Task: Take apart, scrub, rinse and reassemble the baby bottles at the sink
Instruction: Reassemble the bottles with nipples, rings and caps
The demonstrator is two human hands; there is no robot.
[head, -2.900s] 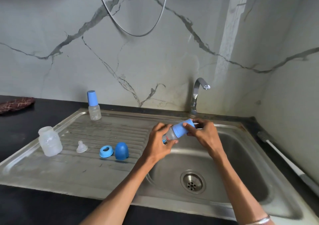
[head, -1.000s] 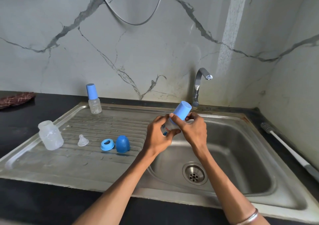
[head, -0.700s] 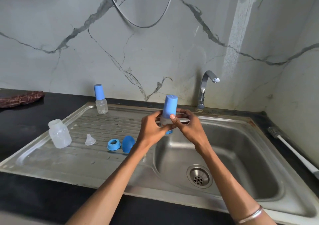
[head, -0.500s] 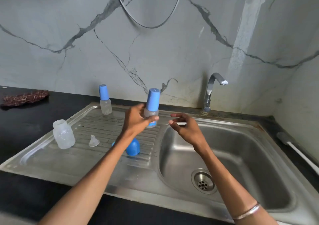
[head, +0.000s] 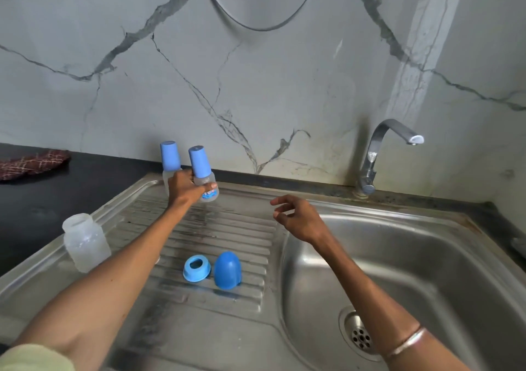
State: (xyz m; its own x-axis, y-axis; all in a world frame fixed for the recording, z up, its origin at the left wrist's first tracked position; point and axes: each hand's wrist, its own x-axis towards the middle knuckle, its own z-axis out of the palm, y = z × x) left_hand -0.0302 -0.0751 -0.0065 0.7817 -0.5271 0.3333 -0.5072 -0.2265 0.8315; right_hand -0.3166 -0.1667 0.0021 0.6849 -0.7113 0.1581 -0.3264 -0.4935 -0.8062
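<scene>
Nearest, on the ribbed drainboard (head: 227,228) at about 6 o'clock: a loose blue collar ring (head: 196,268) lying flat, and just beside it at 3 o'clock a blue dome cap (head: 227,270) standing on its rim. At 9 o'clock from these, an open frosted bottle body (head: 85,242), upright, no top fitted. A teat may lie behind the left forearm; hidden, cannot confirm.

Mid-field: right hand (head: 299,219) hovers over the basin's near-left edge, fingers loosely spread, holding nothing.

Farther, toward 11 o'clock: left hand (head: 182,188) grips the capped small bottle (head: 203,178) around its clear body, tilted slightly, low over the back of the drainboard. Whether its base touches the steel is unclear. Just beside it, at its 9 o'clock, a second capped bottle (head: 169,161) stands upright, its body partly hidden by the hand.

Handling, judged: small plastic bottle, light, stiff, likely slick if wet. Best held round the body; the tall cap may pull off.

Far back: tap (head: 378,148) at 1 o'clock, not running. Brush at the right edge cut off.
</scene>
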